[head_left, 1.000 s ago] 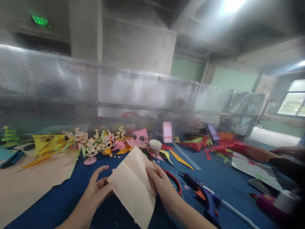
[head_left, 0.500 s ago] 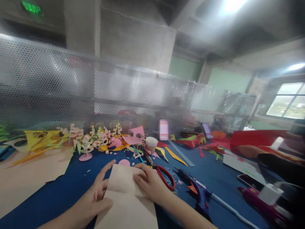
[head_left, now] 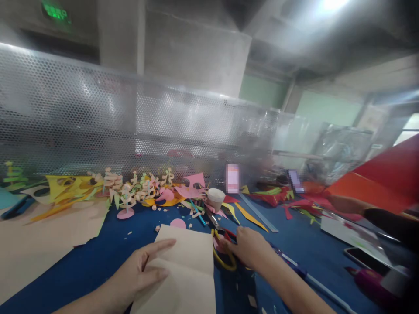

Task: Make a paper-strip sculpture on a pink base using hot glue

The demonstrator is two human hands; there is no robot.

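Cream-coloured paper sheet (head_left: 186,250), creased across, now under only the left hand (head_left: 131,272), at the near middle of the blue desk (head_left: 108,248). No longer on the sheet: the right hand (head_left: 252,248), now down at the yellow-handled scissors (head_left: 225,268), just beside the sheet, with a red handle (head_left: 230,234) close by. By this change, leaves the paper steadied from one side only, it seems, and brings the right fingers to a cutting tool.

Left pose: back of the hand mostly up, thumb and forefinger spread apart on top of the paper, grip open, rather pressing than pinching. Right pose: forearm slanting in from the near right, partly covering a glue gun (head_left: 297,268), wrist low, fingers bent down near the handles. Cannot tell whether the right grip is closed on any handle.
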